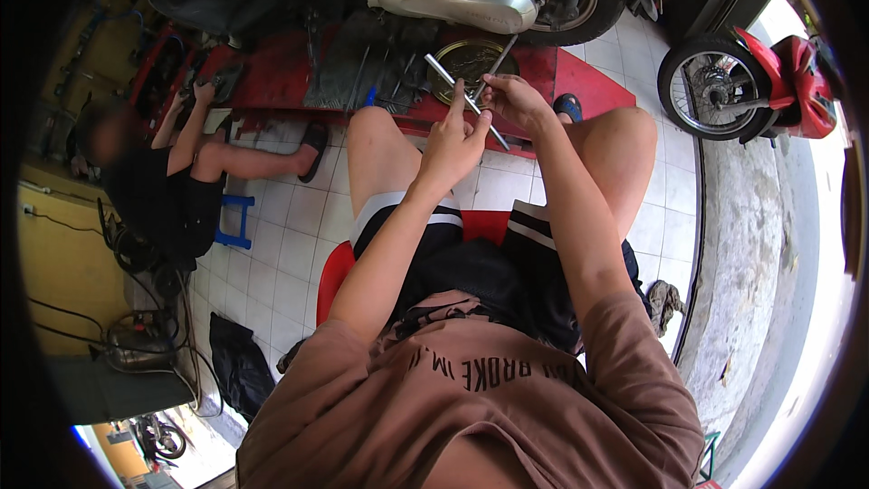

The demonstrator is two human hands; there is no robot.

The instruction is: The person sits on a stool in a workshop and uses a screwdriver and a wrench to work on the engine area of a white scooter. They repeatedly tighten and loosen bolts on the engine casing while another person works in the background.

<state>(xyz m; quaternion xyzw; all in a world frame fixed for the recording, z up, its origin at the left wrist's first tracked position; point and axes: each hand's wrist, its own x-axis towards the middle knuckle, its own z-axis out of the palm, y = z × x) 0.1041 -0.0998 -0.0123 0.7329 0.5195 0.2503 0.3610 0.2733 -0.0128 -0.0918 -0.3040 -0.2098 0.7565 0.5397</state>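
Observation:
Over the edge of the red platform [593, 81], my two hands hold a silver T-handle wrench [441, 70], its bars crossing each other. My left hand [455, 140] closes lightly on the thicker bar, index finger stretched along it and thumb beside it. The fingers of my right hand [513, 98] are pinched around the thinner rod, close to where the bars cross. Behind the wrench a round yellowish metal tray [444, 91] rests on the platform. What the right fingertips touch is partly hidden.
A motorcycle with a silver engine cover [457, 7] stands on the platform ahead. Dark cloth and thin tools [353, 72] lie left of the tray. At the left, another person [158, 172] sits on a blue stool [235, 221]. A red motorcycle [787, 81] stands right.

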